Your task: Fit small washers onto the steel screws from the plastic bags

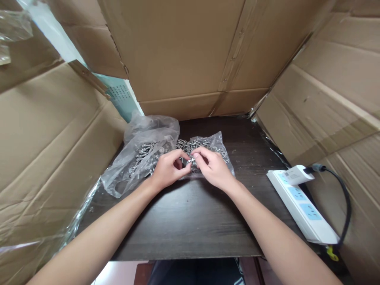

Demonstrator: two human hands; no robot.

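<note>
My left hand (168,168) and my right hand (211,165) meet over the middle of a dark wooden table (190,221). Both pinch a small metal screw (190,160) between their fingertips. Just behind them lie clear plastic bags (142,158) spread on the table, with several loose metal screws and washers (185,145) piled on them.
Tall cardboard walls (184,51) close in the table at the back, left and right. A white power strip (303,206) with a plugged-in adapter and black cable lies at the right edge. Crumpled clear plastic (80,221) hangs at the left edge.
</note>
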